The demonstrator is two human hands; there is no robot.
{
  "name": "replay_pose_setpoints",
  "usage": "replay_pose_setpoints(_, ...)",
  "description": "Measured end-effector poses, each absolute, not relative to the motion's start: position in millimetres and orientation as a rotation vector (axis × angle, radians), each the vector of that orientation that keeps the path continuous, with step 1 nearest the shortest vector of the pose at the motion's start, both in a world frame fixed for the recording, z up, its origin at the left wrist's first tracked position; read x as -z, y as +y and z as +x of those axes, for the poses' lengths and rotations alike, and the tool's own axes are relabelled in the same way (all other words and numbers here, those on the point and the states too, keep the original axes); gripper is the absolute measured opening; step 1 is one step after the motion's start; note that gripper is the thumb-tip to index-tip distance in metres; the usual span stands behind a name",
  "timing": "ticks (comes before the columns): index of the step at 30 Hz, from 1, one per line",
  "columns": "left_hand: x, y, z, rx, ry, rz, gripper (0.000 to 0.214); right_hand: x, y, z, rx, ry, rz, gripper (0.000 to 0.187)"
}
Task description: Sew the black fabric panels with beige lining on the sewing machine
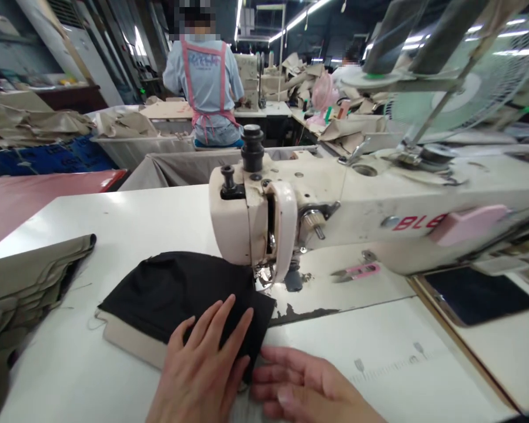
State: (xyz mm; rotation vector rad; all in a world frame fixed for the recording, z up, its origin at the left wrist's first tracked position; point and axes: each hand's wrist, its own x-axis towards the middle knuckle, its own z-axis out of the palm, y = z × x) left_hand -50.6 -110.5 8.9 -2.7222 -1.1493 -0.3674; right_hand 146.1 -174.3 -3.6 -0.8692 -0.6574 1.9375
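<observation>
A piece of black fabric (171, 288) lies on the white table (136, 217), with a beige fabric layer (134, 343) showing beneath its lower left edge. Its far right part reaches the needle area of a sewing machine (264, 229). My left hand (207, 352) rests flat on the black fabric, fingers spread. At the fabric's near right edge is my right hand (306, 382), fingers extended leftward and thumb bent over them. Its fingertips are against or just beside the edge; nothing shows in its grasp.
Folded grey-green fabric pieces (22, 294) are stacked at left. Pink-handled thread snips (357, 272) lie on the machine bed, and a dark-screened phone (476, 294) is at right. Beyond the table, a person in a pink apron (207, 70) sits facing away; a fan (458, 94) stands behind the machine.
</observation>
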Motion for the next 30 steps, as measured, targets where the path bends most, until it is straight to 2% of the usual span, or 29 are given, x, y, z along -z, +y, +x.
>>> replay_pose_setpoints(4,-11,-110,-50,0.467,-1.107,-2.735,0.045,-10,-162,147,-1.769,-0.767,-1.066,0.056)
replay_pose_setpoints(8,2,-109,-52,0.647,-1.048,-2.79,0.041,-9,-160,146,-1.531,-0.688,-1.125,0.066)
replay_pose_setpoints(12,20,-115,-58,0.752,-0.992,-2.87,0.046,0,-155,135,-1.56,-0.701,-1.018,0.075)
replay_pose_setpoints(14,21,-117,-59,0.851,-0.93,-2.956,0.043,-3,-144,132,-1.594,-0.75,-1.047,0.068)
replay_pose_setpoints(16,11,-112,-54,0.942,-0.929,-3.069,0.038,-10,-132,131,-1.576,-0.785,-1.114,0.051)
replay_pose_setpoints(18,-5,-99,-44,0.978,-1.04,-3.193,0.035,-17,-123,132,-1.538,-0.813,-1.154,0.035)
replay_pose_setpoints(20,-20,-81,-29,0.934,-1.238,-3.284,0.031,-20,-117,133,-1.53,-0.816,-1.178,0.027)
replay_pose_setpoints(25,-30,-41,-2,0.788,-1.51,-3.329,0.015,-15,-115,133,-1.569,-0.747,-1.253,0.02)
replay_pose_setpoints(30,-23,-34,-3,0.738,-1.6,-3.302,0.011,-10,-114,131,-1.572,-0.798,-1.251,0.018)
